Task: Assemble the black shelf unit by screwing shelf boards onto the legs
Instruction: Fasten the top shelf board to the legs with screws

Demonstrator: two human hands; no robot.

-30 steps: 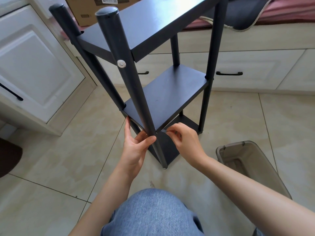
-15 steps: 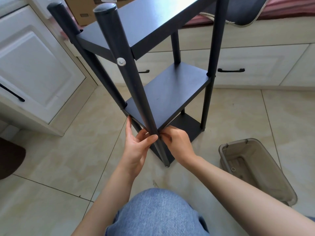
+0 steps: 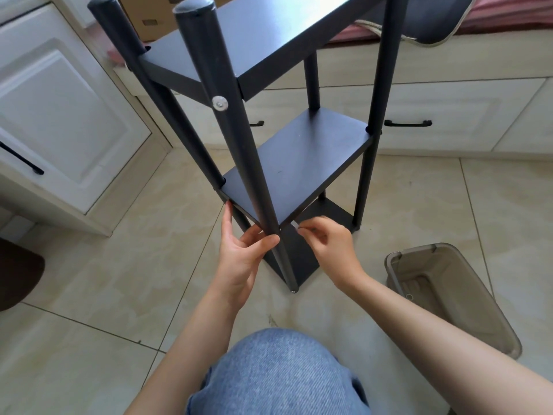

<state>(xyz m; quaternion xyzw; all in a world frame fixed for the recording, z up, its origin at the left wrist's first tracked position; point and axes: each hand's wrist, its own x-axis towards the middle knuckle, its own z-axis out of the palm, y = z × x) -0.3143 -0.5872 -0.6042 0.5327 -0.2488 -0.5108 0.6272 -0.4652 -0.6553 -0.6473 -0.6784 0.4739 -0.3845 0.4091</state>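
Three black rectangular shelf boards [image 3: 299, 163] sit fixed between four black round metal legs [image 3: 239, 145], forming the black shelf unit, which stands upright on the beige tiled floor [image 3: 119, 265] at centre frame. A silver screw head [image 3: 220, 102] shows on the nearest leg at the level of the top board. The left hand [image 3: 239, 253] grips the nearest leg at the front corner of the middle board, thumb pressed across the tube, fingers extended up along the board's edge toward 11 o'clock. The right hand [image 3: 329, 244], just beside the same corner at 3 o'clock of the leg, has its fingers curled together in a pinch; whether a small part is held there cannot be determined. A translucent grey plastic bin [image 3: 466, 319] lies on the floor at 4 o'clock. White panelled cabinets [image 3: 59, 115] stand at 9 o'clock. A knee in blue denim [image 3: 278, 375] occupies 6 o'clock.
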